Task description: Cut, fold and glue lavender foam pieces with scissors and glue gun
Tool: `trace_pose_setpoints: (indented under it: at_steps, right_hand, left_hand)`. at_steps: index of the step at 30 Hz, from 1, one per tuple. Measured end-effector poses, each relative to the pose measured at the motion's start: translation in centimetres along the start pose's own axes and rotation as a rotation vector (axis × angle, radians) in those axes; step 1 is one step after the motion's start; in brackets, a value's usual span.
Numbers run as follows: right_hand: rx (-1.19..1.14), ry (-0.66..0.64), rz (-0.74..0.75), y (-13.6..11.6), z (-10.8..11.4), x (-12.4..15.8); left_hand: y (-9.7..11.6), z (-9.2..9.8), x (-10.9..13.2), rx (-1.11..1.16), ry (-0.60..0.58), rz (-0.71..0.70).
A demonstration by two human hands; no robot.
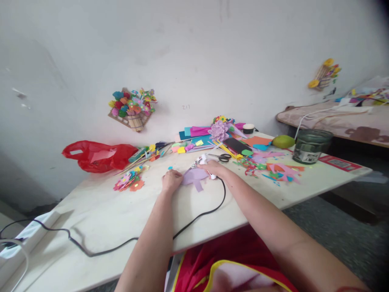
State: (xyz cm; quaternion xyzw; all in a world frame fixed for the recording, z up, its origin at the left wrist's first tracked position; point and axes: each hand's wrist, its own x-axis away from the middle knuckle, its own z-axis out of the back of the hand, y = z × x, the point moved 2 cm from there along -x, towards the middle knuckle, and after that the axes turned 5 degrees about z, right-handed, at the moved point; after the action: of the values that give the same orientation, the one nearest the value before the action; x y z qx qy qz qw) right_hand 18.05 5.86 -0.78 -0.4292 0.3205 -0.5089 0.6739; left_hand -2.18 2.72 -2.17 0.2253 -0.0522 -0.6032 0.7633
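On the table in front of me, my right hand is wrapped round a white corded tool that looks like a hot glue gun. Its black cord runs from the handle across the table to the left. The nozzle end points toward my left hand, whose fingers are pinched on the edge of a light purple piece of paper or foam. Just beyond the right hand lie black-handled scissors. A small blue scrap is near my left fingertips.
Flower cut-outs and a red plastic bag lie at left. Coloured sheets, a purple flower, scraps and a glass jar stand at back and right. A power strip is at front left.
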Motion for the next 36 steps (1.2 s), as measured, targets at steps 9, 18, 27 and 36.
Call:
trace_pose_setpoints:
  at_steps: [9, 18, 27, 36]
  right_hand:
    - [0.061, 0.097, -0.034, 0.8, 0.4, -1.3]
    - [0.1, 0.194, -0.044, 2.0, 0.7, -2.9]
    - [0.095, 0.126, -0.021, 2.0, 0.5, -2.5]
    - [-0.016, 0.041, -0.042, 0.4, 0.1, -0.5]
  left_hand:
    - [0.1, 0.1, 0.0, -0.008, -0.018, 0.017]
    - [0.2, 0.3, 0.3, -0.001, -0.029, 0.022]
    - [0.0, 0.1, 0.1, 0.005, -0.023, 0.026]
    - [-0.1, 0.0, 0.1, 0.03, 0.018, 0.002]
